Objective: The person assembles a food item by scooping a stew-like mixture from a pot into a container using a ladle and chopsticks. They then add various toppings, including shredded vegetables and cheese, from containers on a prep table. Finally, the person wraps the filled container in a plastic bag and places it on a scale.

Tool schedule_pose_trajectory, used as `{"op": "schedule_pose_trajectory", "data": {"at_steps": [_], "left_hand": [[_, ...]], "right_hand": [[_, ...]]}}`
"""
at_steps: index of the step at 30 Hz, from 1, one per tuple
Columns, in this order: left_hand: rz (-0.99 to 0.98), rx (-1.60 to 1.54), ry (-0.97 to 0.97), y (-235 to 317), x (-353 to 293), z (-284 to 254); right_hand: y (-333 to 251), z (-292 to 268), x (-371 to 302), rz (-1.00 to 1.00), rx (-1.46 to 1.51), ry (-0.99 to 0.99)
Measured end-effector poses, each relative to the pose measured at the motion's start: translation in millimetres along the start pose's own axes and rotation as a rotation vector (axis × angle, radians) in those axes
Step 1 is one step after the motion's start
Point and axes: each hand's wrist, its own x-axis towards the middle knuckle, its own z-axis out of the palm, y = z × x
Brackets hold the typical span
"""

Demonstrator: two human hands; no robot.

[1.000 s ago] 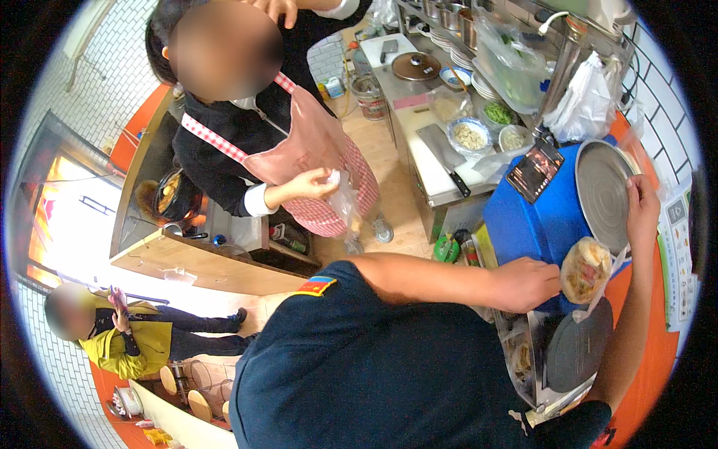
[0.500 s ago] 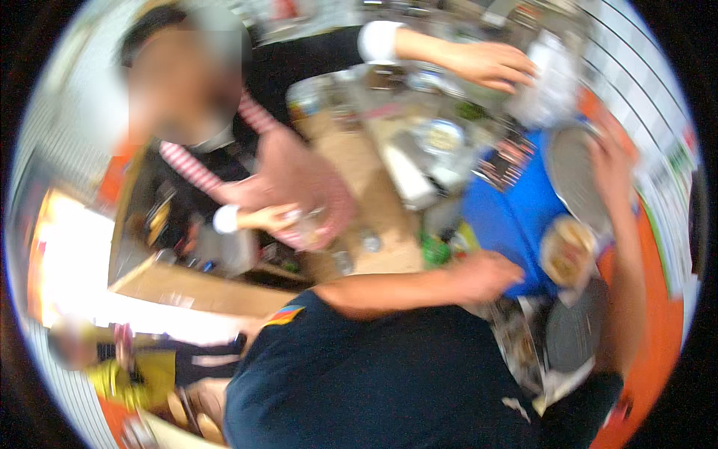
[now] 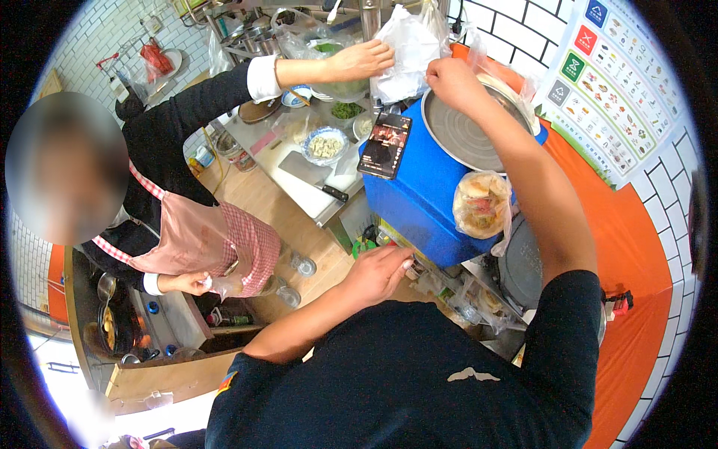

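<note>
My right hand (image 3: 454, 82) reaches over the round metal tray (image 3: 467, 127), fingers closed at the edge of a bunch of white plastic bags (image 3: 407, 52). My left hand (image 3: 379, 273) hovers beside the blue bin (image 3: 400, 217), fingers drawn together and nothing visible in them. The tray lies on top of the bin. At the bin's near edge, a filled flatbread (image 3: 482, 203) sits in a clear plastic bag. A phone (image 3: 385, 144) with a lit screen lies on the bin's left part. A co-worker's hand (image 3: 366, 60) touches the white bags from the left.
The co-worker, in a pink checked apron (image 3: 224, 232), stands at left, the other hand (image 3: 185, 283) holding clear plastic. A knife (image 3: 333, 192), a cutting board (image 3: 303, 172) and a bowl of chopped white food (image 3: 326, 144) occupy the counter. A dark round pan (image 3: 521, 262) is below the bin.
My right hand has gone from the tray's right rim to the white bags. My left hand has drawn back leftward from the bin's near side. The whole view has shifted too.
</note>
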Motion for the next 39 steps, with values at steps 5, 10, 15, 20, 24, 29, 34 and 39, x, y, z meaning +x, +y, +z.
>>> {"op": "schedule_pose_trajectory", "data": {"at_steps": [5,10,15,20,24,29,34,39], "left_hand": [[-0.041,-0.003,-0.012,-2.3,-9.4,-12.2],[-0.089,-0.022,-0.029,-4.9,-10.7,-17.6],[-0.107,-0.009,-0.031,-9.8,-14.2,-17.8],[-0.131,-0.014,-0.038,-11.2,-14.1,-17.8],[-0.108,-0.033,-0.020,-12.2,-12.5,-15.9],[-0.121,-0.035,-0.025,-10.9,-11.5,-17.0],[-0.142,-0.048,-0.060,-9.2,-10.1,-15.5],[-0.133,-0.038,-0.060,-11.6,-7.3,-13.9]], "right_hand": [[0.6,19.2,14.8,0.024,-0.064,-0.034],[3.9,22.9,20.1,0.059,-0.100,-0.097],[1.0,27.2,21.2,0.027,-0.103,-0.119],[-3.0,29.1,23.1,0.041,-0.119,-0.161],[3.0,33.9,21.8,0.031,-0.111,-0.102],[-1.1,22.2,22.6,0.037,-0.120,-0.153],[13.3,26.8,22.8,0.011,-0.137,-0.138],[17.8,28.2,25.4,0.013,-0.139,-0.168]]}}
